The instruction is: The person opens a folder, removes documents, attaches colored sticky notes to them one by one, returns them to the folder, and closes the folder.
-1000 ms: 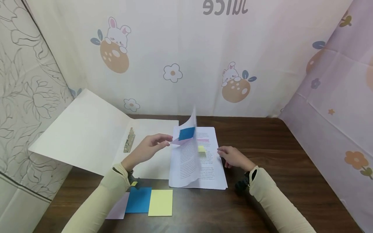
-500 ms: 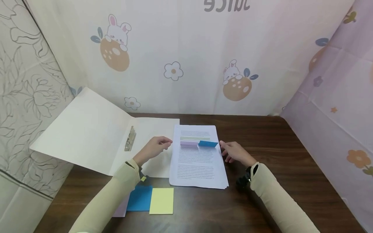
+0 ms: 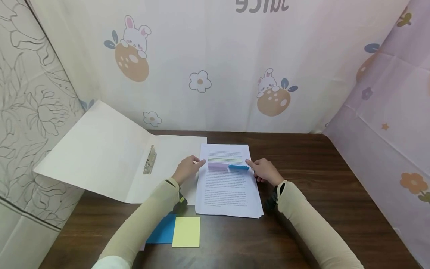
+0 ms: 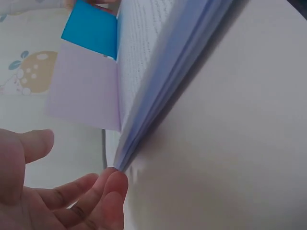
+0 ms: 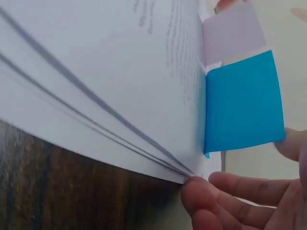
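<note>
A stack of printed pages [image 3: 221, 194] lies on the table, with green highlighted lines on its top sheet. A purple sticky note [image 3: 217, 165] and a blue sticky note [image 3: 238, 167] stand up side by side from that sheet. My left hand [image 3: 189, 168] is at the stack's left edge; in the left wrist view its fingertips touch the page edges while the thumb stays apart. At the right edge, my right hand [image 3: 267, 172] touches the pages with its fingertips. Its thumb is at the corner of the blue note in the right wrist view.
An open white folder [image 3: 100, 149] with a metal clip [image 3: 149, 160] lies to the left, partly beneath or against the stack. Blue [image 3: 162, 229] and yellow sticky pads [image 3: 186, 232] are at the table's front, with a purple one mostly covered by the left sleeve.
A lifted sheet bearing the notes has come down flat onto the stack. Both hands have moved inward to the stack's side edges, and the blue note stands more upright.
</note>
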Demonstrator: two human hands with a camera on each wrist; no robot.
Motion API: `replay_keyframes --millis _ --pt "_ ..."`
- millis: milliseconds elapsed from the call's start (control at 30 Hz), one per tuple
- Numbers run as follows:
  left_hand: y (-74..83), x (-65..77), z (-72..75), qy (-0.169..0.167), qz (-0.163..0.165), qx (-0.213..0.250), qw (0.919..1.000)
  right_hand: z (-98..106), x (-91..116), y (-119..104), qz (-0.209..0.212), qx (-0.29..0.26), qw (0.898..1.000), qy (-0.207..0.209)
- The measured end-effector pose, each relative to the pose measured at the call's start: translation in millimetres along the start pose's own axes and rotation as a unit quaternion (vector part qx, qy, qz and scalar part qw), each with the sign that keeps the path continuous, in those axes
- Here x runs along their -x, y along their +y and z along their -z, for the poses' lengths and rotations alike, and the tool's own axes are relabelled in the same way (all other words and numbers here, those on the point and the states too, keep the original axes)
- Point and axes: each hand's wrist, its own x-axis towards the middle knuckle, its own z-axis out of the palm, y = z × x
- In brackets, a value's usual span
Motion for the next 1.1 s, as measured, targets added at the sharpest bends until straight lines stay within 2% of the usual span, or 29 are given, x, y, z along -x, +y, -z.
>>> replay_keyframes --millis 100,233,467,800,933,1033,1100 --pt "0.8 -1.6 -4.2 0.012 0.011 -0.014 0.9998 -2 3 -3 0.003 0.047 0.999 0.008" --pt "3.5 -1.9 -6.7 0.009 0.029 -0.02 0.9993 -6 6 -3 -0.002 0.102 0.995 0.018" --pt "11.6 -6.6 -9.5 0.001 0.045 0.003 0.999 -13 7 -7 -0.003 0.159 0.987 0.03" --pt "9.7 -9.5 -18.4 -0.009 0.058 -0.002 0.9983 -18 9 -8 -0.009 0.159 0.987 0.026" --pt "10.8 -8.7 -19.3 -0.008 0.048 -0.018 0.9986 -19 9 -8 -0.012 0.156 0.987 0.026" --pt "11.8 -8.6 -19.8 -0.012 0.045 -0.009 0.9989 -20 9 -7 -0.014 0.154 0.988 0.025" --pt "12.2 -7.9 -19.9 -0.024 0.049 0.017 0.9984 -20 10 -7 -0.015 0.151 0.988 0.025"
